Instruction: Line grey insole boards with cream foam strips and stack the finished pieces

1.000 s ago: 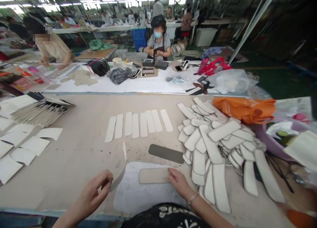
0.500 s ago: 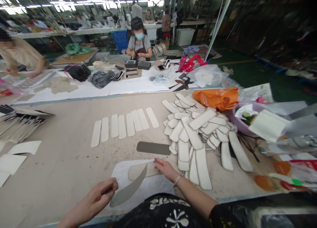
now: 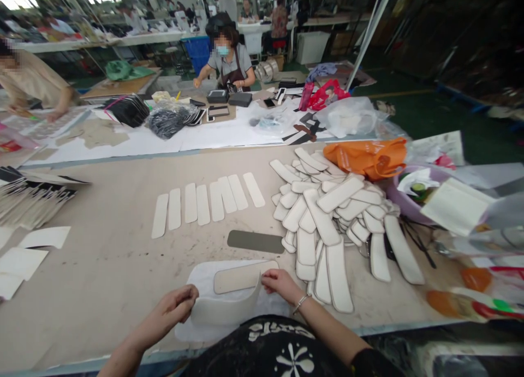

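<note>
My left hand (image 3: 178, 304) is closed on the left end of a pale, flexible strip (image 3: 223, 310). At the strip's right end, my right hand (image 3: 281, 284) pinches it between thumb and fingers, and the strip sags in a curve between both hands. Just beyond it, a flat rounded strip with a dark edge (image 3: 237, 277) lies on a white sheet (image 3: 200, 273). The curved strip partly covers that sheet. A dark grey-green strip (image 3: 254, 242) lies farther out on the table, its right end touching the heap of white strips (image 3: 327, 219).
Several white strips (image 3: 216, 201) lie in a loose row mid-table. An orange bag (image 3: 368, 157) and a purple basin (image 3: 399, 199) are behind and beside the heap. Stacked pieces (image 3: 36, 199) sit at left. Across the table a masked co-worker (image 3: 229, 60) sits; another person (image 3: 35, 85) works at far left.
The strip in my left hand has turned from its grey face to a pale one. My right hand has taken its right end, off the flat strip. The opposite co-worker's arm has moved outward.
</note>
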Demonstrator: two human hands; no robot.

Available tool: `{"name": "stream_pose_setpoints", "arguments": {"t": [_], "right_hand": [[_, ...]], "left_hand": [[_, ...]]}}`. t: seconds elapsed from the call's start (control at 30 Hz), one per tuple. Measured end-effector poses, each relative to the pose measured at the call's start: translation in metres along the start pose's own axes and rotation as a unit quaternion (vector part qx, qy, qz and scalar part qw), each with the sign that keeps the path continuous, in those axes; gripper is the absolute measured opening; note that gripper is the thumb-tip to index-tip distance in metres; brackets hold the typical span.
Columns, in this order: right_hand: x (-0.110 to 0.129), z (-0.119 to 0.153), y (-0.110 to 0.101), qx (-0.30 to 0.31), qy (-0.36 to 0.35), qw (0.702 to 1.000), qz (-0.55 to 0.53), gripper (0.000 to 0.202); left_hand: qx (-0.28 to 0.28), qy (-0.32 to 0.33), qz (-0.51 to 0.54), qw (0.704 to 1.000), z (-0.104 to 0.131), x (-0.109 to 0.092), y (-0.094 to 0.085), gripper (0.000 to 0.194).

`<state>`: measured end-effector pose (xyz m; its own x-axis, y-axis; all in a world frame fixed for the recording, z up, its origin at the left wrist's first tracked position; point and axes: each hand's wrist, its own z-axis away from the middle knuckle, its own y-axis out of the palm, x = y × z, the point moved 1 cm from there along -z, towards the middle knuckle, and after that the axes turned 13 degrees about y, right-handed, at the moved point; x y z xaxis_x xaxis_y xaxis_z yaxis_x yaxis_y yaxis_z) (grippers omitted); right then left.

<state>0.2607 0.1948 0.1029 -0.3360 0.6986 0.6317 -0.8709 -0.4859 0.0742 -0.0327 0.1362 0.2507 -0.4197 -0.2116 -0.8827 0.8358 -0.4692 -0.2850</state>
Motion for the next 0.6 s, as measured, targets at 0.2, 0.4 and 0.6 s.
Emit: {"name": "stream_pose_setpoints", "arguments": {"t": [0.2,0.4,0.6], "right_hand": [[-0.02,-0.007,-0.024,-0.149,0.037,0.984,0.09,0.024],[-0.024,-0.02,-0.035,-0.237,0.046,0.951,0.195,0.027],[-0.022,-0.026,-0.035,-0.272,0.049,0.926,0.256,0.027]], "left_hand": [[-0.114,-0.094,-0.1,0.984,-0.037,0.081,0.019,0.019],[-0.112,-0.141,-0.196,0.964,-0.069,0.135,0.036,0.019],[-0.111,-0.16,-0.231,0.953,-0.082,0.152,0.038,0.021]]}}
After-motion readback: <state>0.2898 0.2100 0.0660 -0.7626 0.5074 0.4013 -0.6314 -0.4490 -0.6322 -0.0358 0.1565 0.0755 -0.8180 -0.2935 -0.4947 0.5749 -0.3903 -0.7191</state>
